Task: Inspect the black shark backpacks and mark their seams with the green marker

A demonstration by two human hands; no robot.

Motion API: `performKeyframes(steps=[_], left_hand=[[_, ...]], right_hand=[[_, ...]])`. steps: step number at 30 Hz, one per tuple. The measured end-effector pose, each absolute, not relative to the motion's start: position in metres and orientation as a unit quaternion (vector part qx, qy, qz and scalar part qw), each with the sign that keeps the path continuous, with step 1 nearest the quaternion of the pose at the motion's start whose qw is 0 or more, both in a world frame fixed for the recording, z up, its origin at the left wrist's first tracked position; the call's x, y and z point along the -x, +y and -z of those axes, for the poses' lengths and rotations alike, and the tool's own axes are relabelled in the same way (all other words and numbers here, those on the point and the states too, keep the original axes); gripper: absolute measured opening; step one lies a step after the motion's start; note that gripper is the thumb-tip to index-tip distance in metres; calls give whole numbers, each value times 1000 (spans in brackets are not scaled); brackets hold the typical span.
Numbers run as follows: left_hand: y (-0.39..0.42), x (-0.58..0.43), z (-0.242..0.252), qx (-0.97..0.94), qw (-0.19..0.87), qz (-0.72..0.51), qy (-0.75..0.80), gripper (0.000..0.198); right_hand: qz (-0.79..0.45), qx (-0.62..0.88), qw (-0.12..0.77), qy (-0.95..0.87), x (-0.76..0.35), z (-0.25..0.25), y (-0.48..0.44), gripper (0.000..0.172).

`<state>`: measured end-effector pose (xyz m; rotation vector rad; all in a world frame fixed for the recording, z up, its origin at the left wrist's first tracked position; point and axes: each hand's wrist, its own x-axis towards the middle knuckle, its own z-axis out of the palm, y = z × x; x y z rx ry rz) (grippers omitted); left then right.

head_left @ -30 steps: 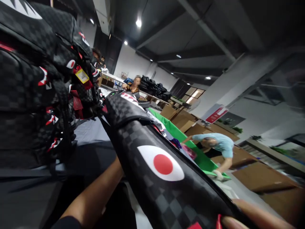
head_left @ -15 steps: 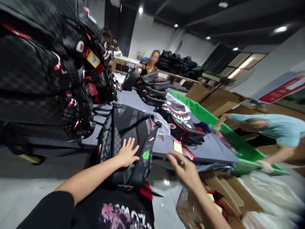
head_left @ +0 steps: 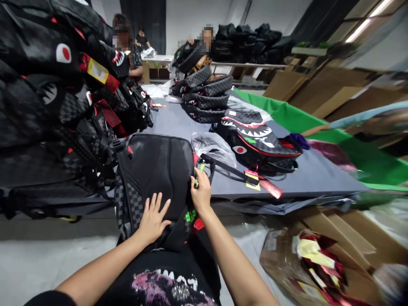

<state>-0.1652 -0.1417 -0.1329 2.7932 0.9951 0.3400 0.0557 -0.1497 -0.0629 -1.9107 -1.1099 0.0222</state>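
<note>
A black checkered backpack (head_left: 156, 170) lies back side up at the near table edge, against my body. My left hand (head_left: 153, 219) rests flat on its padded back panel, fingers spread. At the bag's right edge, my right hand (head_left: 201, 191) is closed around a small pen-like green and black tool (head_left: 199, 173); its exact kind is not clear. Beside that hand, a black strap (head_left: 229, 168) runs out over the table. A bright green patch (head_left: 190, 216) shows on the bag's lower right. Just beyond lies a crumpled clear plastic bag (head_left: 213, 148).
A tall backpack stack (head_left: 54, 127) rises at left. On the grey table (head_left: 318, 174) lie a shark-mouth backpack (head_left: 255, 138) and a pile of bags (head_left: 207, 100). Green sheeting (head_left: 287, 112) lines the right, near a person's arm (head_left: 366, 114). An open carton (head_left: 287, 255) stands below right. People work behind.
My right hand has come in from the right to the backpack's edge with the tool. The loose strap now lies out to the right. My left hand stays flat on the bag. The view has turned.
</note>
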Motion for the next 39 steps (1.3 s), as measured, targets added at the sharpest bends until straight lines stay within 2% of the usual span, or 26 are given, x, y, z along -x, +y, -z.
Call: performKeyframes(steps=[4,7,9,13,17,20,23,26,30,35,39], left_hand=[[-134,168,103,-933,84,-152,314,53],[-104,119,56,-964,41,-161,209,43],[-73,75,27,-983,-31,-123,133,43],[-16,7,-6,-992,-70,-82,66,41],[-1,-12,-18,-995,-92,-19,-9,50],[-16,7,-41,-992,-119,-34,-40,60],[-49,42,-77,-976,-166,-127,-55,69],[-81,74,-108,-951,-210,-221,-59,67],[-89,95,-105,-926,-232,-294,-56,63],[-59,88,-66,-950,-208,-226,-66,66],[-29,88,-77,-952,-220,-197,-83,62]], right_hand=[[-33,827,416,-377,-77,76,-156,46],[-45,836,400,-373,-71,80,-151,46],[-42,829,401,-387,-61,82,-148,43],[-30,814,410,-411,-48,89,-153,37],[-36,802,443,-399,-50,90,-167,39],[-56,767,510,-386,-49,74,-181,47],[-40,719,557,-413,-44,34,-201,54],[6,691,567,-447,-43,-13,-218,55],[33,720,525,-452,-41,-28,-216,59],[-30,745,550,-375,-28,15,-186,57],[-14,778,515,-360,-18,21,-175,54]])
